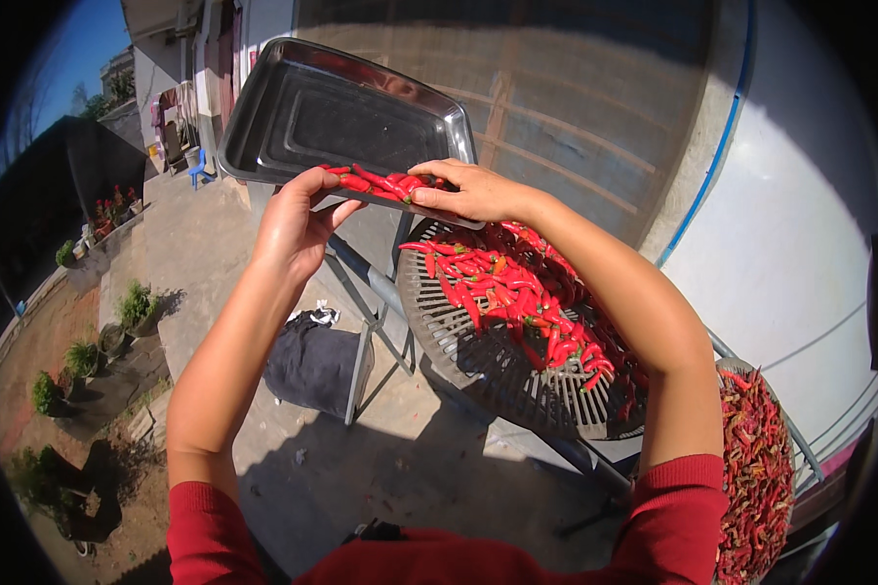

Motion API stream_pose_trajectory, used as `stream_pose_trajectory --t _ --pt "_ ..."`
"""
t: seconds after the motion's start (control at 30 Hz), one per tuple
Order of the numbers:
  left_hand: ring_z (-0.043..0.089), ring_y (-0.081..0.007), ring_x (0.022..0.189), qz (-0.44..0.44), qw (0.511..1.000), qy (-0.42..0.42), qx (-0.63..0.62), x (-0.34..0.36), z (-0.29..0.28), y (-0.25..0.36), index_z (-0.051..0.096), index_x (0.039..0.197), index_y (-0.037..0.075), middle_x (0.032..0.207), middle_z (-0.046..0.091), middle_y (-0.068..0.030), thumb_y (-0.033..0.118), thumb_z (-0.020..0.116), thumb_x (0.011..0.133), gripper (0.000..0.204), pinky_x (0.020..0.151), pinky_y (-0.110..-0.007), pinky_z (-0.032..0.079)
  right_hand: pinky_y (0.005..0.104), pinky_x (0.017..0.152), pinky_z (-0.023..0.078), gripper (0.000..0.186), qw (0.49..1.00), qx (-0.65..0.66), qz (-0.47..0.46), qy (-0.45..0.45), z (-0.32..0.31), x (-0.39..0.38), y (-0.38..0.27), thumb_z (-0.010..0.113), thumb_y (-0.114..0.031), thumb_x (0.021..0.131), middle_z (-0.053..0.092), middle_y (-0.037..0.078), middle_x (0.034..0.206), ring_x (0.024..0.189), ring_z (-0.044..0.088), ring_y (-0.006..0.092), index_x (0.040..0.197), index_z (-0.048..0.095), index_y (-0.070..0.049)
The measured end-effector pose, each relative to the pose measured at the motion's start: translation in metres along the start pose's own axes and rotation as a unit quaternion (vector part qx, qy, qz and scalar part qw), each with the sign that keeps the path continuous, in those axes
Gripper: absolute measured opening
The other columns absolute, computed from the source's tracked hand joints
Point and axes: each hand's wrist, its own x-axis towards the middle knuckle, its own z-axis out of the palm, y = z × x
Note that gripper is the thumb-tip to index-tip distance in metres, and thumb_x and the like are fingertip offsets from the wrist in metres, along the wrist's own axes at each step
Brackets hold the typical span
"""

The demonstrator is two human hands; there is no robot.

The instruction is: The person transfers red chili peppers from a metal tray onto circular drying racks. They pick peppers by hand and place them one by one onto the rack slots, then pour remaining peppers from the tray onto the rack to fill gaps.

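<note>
two bare hands are gripping a tilted steel tray (351, 112) at its near rim: left hand (298, 219) clamped on the edge, right hand (468, 190) pressing red chillies (385, 182) there, above a round slatted rack (488, 361) that is holding more chillies.

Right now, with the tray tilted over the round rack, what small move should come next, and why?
Probably sweep the last red chilies off the metal tray's lower edge with the right hand. The left hand holds that edge above the round slatted rack, a few chilies cling there, and the rest of the tray is bare.
</note>
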Motion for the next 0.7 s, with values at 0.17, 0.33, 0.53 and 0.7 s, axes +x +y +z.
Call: stream_pose_trajectory --t 0.17,0.33,0.53,0.7 --pt "0.061 -0.0192 0.093 -0.02 1.0 0.007 0.007 -0.026 0.002 0.006 0.062 0.089 -0.001 0.094 0.063 -0.0105 0.004 0.06 0.085 0.007 0.092 -0.042 0.056 0.0389 0.097 0.043 0.066 0.998 0.038 -0.001 -0.059 0.0 -0.016 -0.006 0.059 -0.061 0.086 0.053 0.019 0.117 0.111 0.054 0.032 0.13 0.053 -0.013" --pt "0.062 -0.0183 0.093 -0.037 0.999 0.001 0.007 -0.047 0.002 0.006 0.063 0.092 -0.001 0.095 0.064 -0.0102 0.006 0.06 0.086 0.01 0.089 -0.038 0.057 0.0391 0.089 0.044 0.058 0.995 0.002 -0.01 -0.098 -0.013 -0.053 -0.028 0.063 -0.05 0.086 0.054 0.019 0.115 0.105 0.055 0.0302 0.123 0.049 -0.007" --pt "0.063 -0.0173 0.094 -0.052 0.998 -0.014 0.018 -0.065 0.005 0.002 0.064 0.096 -0.001 0.098 0.065 -0.0097 0.009 0.059 0.087 0.014 0.09 -0.037 0.056 0.0457 0.078 0.044 0.032 0.996 -0.049 -0.055 -0.048 0.002 -0.087 -0.031 0.061 -0.024 0.084 0.055 0.018 0.1 0.09 0.056 0.0351 0.105 0.048 -0.005" --pt "0.062 -0.0169 0.093 -0.066 0.998 -0.013 0.009 -0.065 0.011 -0.004 0.065 0.093 0.0 0.097 0.063 -0.0077 0.006 0.061 0.085 0.011 0.086 -0.037 0.057 0.0444 0.081 0.043 0.014 0.991 -0.107 -0.07 -0.039 0.005 -0.119 -0.036 0.053 -0.012 0.086 0.055 0.015 0.095 0.094 0.054 0.0338 0.098 0.051 -0.005"
